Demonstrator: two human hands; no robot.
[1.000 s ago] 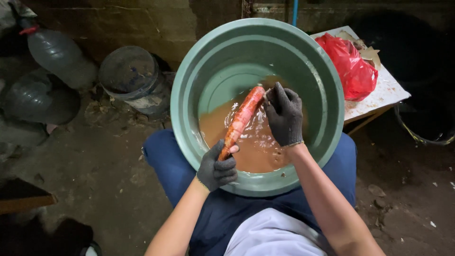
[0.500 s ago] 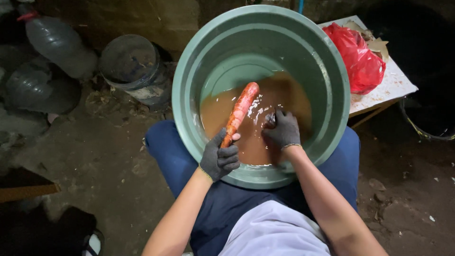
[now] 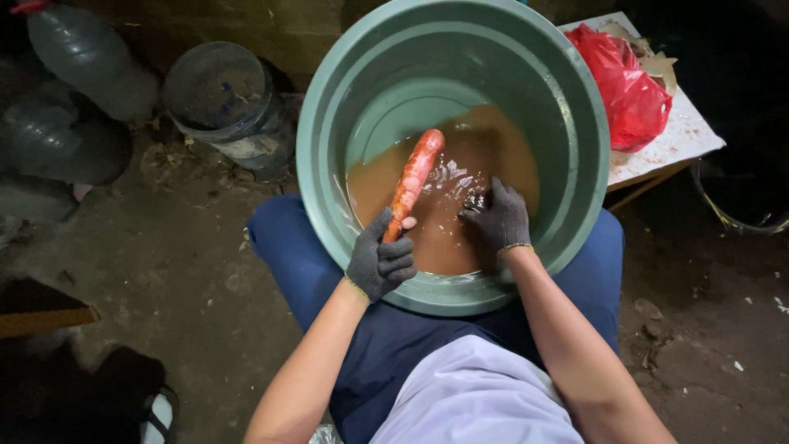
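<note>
Bucket (image 3: pixel 226 107), bottles (image 3: pixel 78 57), red bag (image 3: pixel 625 86) around basin (image 3: pixel 329 164).

A bare dirt floor (image 3: pixel 164 279), dimly lit and strewn with small debris, is seen left of the fingers. Farther left, up by a rough wall (image 3: pixel 246 25), a dusty bucket (image 3: pixel 222 99) and clear plastic jugs (image 3: pixel 82 57) are set. Right of the fingers, a white table (image 3: pixel 674 140) is stood, with a red plastic bag (image 3: pixel 625 90) laid on it.
</note>
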